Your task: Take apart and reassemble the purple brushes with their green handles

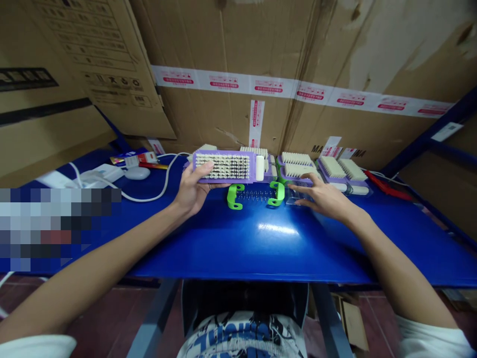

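Observation:
My left hand [192, 191] is closed on a purple tray [223, 166] filled with rows of small white pieces, and holds it tilted up above the blue table [261, 243]. My right hand [322, 196] rests with fingers spread on a clear plastic lid [298, 199] lying on the table. Between the hands lies a green spring tool [255, 195] with two green handles. More purple trays with white pieces [296, 166] stand behind my right hand.
Further trays [343, 171] sit at the back right beside a red tool [385, 186]. At the back left are a white mouse [137, 173], a white cable, and a white box [100, 175]. Large cardboard boxes [261, 64] wall off the rear.

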Demonstrator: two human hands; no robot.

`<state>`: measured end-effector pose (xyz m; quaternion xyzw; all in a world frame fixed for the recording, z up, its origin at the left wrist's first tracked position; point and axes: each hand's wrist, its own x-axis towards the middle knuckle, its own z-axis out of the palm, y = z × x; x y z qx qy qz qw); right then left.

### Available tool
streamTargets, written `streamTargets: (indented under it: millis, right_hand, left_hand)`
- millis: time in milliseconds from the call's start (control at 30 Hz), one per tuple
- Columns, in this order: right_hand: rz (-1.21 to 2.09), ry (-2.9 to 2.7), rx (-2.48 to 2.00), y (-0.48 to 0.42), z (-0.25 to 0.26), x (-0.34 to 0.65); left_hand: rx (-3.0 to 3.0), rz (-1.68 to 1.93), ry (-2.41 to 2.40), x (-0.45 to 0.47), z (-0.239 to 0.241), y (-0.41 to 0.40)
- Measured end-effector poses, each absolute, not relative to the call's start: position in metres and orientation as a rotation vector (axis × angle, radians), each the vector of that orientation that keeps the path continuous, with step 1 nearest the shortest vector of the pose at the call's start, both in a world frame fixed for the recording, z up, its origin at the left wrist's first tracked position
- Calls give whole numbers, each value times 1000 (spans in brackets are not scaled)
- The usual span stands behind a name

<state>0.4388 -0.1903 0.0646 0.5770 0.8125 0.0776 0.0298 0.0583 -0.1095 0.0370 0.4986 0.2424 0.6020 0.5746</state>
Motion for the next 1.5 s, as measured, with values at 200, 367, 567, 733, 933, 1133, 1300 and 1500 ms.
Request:
streamTargets:
  millis: [200,367,567,733,933,1133,1300,1500]
  right_hand:
    - [441,2717,2001,-201,73,421]
    - [-3,3558,1633,-213,63,380]
    - [173,3627,1343,-230,68,370]
    - [265,3609,1451,-247,100,372]
    - [21,3375,1742,-238,150,361]
    - [116,3277,1438,-202,155,328]
    - [33,3293,1326,-189,153,307]
    - [-31,3369,1245,-187,154,303]
  left_hand:
    - [1170,1356,554,60,37,-109]
    - [1148,1184,472,73,35,-135]
    - [1142,998,402,79,40,-149]
    - [1270,516,363,71,47,-141]
    - [1646,670,582,62,53,-142]
    - [2095,1587,425,61,64,-158]
    - [2152,1609,441,60,64,-160]
    - [2180,1488,456,53,72,-151]
